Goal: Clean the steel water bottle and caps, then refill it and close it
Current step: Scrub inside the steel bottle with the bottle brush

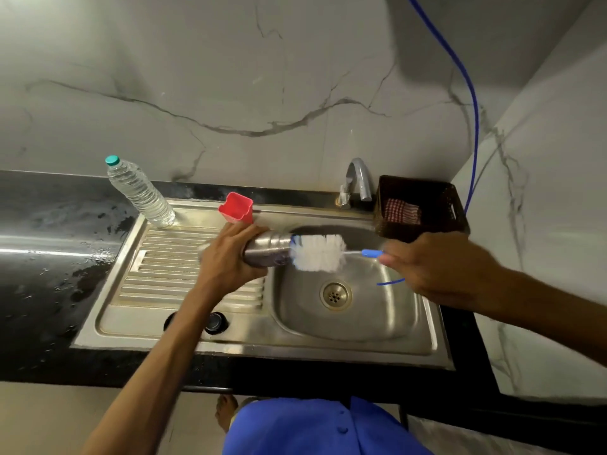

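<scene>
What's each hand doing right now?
Left hand: grips the steel bottle, held sideways over the sink.
Right hand: holds the brush by its handle.

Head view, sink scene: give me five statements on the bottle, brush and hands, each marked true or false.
1. The left hand grips the steel bottle on its side over the sink. True.
2. The bottle brush is fully inside the bottle. False: its white bristles sit outside the mouth.
3. The right hand holds the brush by its blue handle. True.
4. The plastic water bottle lies flat in the basin. False: it stands at the drainboard's back corner.
5. The tap is running. False: no water is visible.
</scene>
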The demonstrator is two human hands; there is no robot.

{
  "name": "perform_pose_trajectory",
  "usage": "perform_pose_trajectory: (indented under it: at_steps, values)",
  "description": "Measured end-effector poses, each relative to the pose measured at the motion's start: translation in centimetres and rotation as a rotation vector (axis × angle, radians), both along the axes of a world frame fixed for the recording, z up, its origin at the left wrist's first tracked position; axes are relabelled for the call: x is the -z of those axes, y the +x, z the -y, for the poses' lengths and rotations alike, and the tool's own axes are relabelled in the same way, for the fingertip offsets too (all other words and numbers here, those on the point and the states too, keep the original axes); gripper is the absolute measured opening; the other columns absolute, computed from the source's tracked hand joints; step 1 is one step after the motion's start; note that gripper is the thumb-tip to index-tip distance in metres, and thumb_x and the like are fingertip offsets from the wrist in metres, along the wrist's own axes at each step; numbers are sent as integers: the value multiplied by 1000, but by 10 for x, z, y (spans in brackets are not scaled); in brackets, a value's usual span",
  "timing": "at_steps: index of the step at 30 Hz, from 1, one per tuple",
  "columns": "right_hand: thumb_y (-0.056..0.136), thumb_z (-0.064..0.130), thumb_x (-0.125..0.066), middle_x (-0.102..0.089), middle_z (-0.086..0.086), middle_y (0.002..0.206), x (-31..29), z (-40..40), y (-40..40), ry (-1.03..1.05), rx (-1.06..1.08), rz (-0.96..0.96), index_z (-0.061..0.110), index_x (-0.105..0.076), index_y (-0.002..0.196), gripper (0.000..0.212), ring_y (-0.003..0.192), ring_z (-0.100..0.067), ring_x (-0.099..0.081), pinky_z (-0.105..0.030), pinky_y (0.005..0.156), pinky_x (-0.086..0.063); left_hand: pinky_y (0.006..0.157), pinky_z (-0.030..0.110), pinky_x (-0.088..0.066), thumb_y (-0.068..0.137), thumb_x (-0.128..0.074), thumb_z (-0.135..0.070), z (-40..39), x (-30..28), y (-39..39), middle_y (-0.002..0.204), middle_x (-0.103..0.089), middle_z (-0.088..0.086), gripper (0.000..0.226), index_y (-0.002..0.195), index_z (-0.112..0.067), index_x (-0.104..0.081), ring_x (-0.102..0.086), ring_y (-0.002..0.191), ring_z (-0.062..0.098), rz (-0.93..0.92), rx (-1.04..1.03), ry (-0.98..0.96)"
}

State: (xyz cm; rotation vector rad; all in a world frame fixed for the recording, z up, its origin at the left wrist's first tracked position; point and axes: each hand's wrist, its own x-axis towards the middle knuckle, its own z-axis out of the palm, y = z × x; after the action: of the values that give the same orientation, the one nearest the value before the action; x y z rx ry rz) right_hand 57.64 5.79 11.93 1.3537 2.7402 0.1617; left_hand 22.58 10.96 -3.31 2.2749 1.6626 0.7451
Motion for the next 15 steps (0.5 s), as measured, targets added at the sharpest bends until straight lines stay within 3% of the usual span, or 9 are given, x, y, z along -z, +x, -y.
perform_pose_trajectory:
  at_steps: [3,6,7,9,11,13,15]
  values:
    - [109,40,-30,-44,7,66,24,-3,-37,-47,20,80,23,-54,114,30,48,-5,-40,-23,43,-30,85,35,-48,68,-91,-41,1,-12,41,125,-66,-3,73,135,-28,-64,-57,112,20,-32,157,41]
    - [106,45,-14,-53,7,72,7,5,-18,-49,28,95,30,-54,117,44,52,-6,-48,-20,44,-24,83,39,-55,65,-82,-50,1,-2,9,127,-65,-4,79,138,-34,-60,-59,113,21,-64,144,-10]
    - [106,45,-18,-49,9,67,1,8,-3,-45,26,98,32,-58,116,42,48,-5,-44,-17,42,-22,80,43,-57,61,-81,-49,1,4,-11,126,-66,-4,82,138,-35,-59,-60,112,24,-72,99,-22]
    - [104,41,-46,-28,12,55,-7,15,11,-12,70,69,31,-64,101,21,38,-3,-27,-13,39,-18,74,43,-56,56,-84,-45,5,10,-30,122,-67,-4,87,139,-37,-59,-60,109,27,-53,-8,-44]
    - [101,38,-56,-26,11,51,1,13,-1,35,66,7,29,-57,87,17,36,-5,-25,-16,34,-21,77,40,-55,61,-89,-44,8,9,-8,124,-66,-3,84,139,-34,-60,-60,110,24,-47,6,-33]
    - [106,44,-41,-42,7,56,17,5,-19,17,33,28,29,-49,90,24,41,-7,-40,-22,39,-30,83,40,-55,66,-87,-48,17,6,30,128,-65,-1,80,140,-32,-59,-59,113,21,-28,95,-20]
    - [107,49,-25,-54,5,67,24,2,-27,-27,5,90,29,-49,100,32,52,-8,-51,-22,45,-27,85,39,-54,67,-87,-46,21,7,45,130,-64,-2,81,141,-32,-56,-58,115,20,17,130,-55]
